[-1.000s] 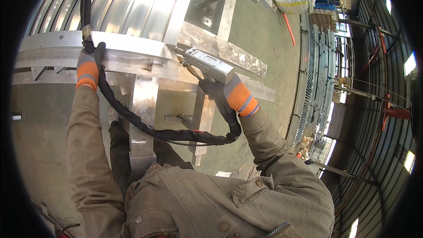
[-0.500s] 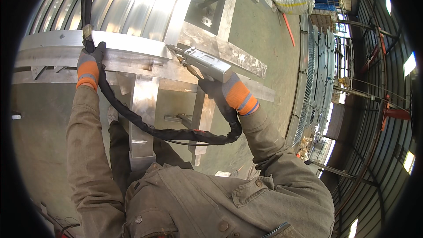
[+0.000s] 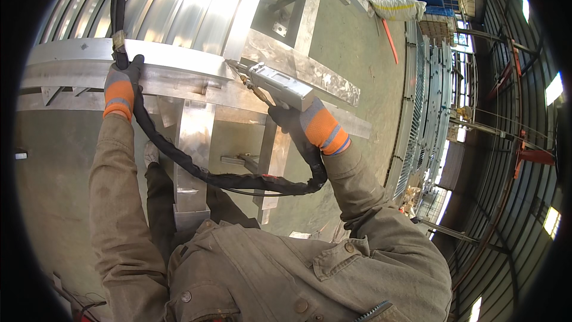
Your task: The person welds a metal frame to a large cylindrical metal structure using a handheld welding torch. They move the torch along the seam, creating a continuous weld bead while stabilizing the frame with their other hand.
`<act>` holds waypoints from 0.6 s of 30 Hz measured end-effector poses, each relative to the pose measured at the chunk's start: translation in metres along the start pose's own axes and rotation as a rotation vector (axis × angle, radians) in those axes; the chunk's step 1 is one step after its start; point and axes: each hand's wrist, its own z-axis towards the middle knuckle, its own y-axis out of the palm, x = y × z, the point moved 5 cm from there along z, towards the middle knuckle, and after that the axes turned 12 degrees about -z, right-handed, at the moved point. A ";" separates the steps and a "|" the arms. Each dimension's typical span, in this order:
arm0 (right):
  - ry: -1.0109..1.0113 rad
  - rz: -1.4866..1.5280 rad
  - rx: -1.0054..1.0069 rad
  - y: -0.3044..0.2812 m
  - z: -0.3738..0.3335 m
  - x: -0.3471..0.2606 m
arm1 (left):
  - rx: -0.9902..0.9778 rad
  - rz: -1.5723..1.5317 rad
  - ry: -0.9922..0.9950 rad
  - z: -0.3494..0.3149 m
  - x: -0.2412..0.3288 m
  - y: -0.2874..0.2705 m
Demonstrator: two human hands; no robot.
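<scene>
Wrapped around the handle of a grey, box-bodied welding gun (image 3: 283, 86) is my right hand (image 3: 319, 124), in an orange and grey glove with dark fingers. The gun's nozzle points left, its tip at the right end of a bright metal bar (image 3: 173, 58), by the corner with an upright metal strip. My left hand (image 3: 120, 86), gloved alike, closes on a thick black sheathed cable (image 3: 185, 161) beside the bar's near edge. From there the cable loops down across in front of me and rises to the gun's handle. Some fingers of both hands are hidden.
Ribbed metal panel (image 3: 185, 6) lies beyond the bar. Metal beams (image 3: 196, 122) form a frame over the greenish floor (image 3: 345, 48). Stacked metal lengths (image 3: 426, 95) stand at right, with a red strip (image 3: 390, 42) and a white sack (image 3: 398, 8) nearby.
</scene>
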 end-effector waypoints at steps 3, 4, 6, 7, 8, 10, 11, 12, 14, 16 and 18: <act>-0.005 -0.020 -0.001 0.000 0.000 0.000 | 0.028 0.038 0.000 0.001 0.000 -0.001; -0.003 -0.026 -0.004 0.000 0.000 0.001 | 0.008 0.015 -0.004 0.001 0.000 0.000; -0.007 -0.048 -0.008 0.000 0.000 0.001 | 0.009 -0.009 -0.020 0.000 -0.001 0.000; -0.012 -0.065 -0.009 0.000 0.000 0.001 | 0.014 -0.006 -0.024 0.000 -0.001 0.000; -0.017 -0.081 -0.009 0.001 0.000 0.001 | 0.006 -0.001 -0.011 0.000 0.000 0.000; -0.025 -0.048 0.001 0.001 -0.001 0.001 | 0.007 0.010 -0.006 0.000 0.001 0.000; -0.027 -0.023 0.004 0.001 -0.002 0.002 | 0.007 0.011 -0.012 0.000 0.001 0.000; -0.020 -0.037 0.003 0.002 -0.002 0.003 | 0.024 0.027 -0.014 0.000 0.001 -0.001; -0.014 -0.037 -0.004 0.003 -0.002 0.005 | 0.010 -0.008 -0.025 -0.001 0.001 0.001; -0.002 -0.050 -0.005 0.004 -0.002 0.007 | 0.019 0.017 -0.035 -0.002 0.002 0.000; 0.015 -0.029 -0.007 0.005 -0.002 0.009 | 0.008 0.011 -0.007 -0.003 0.004 0.000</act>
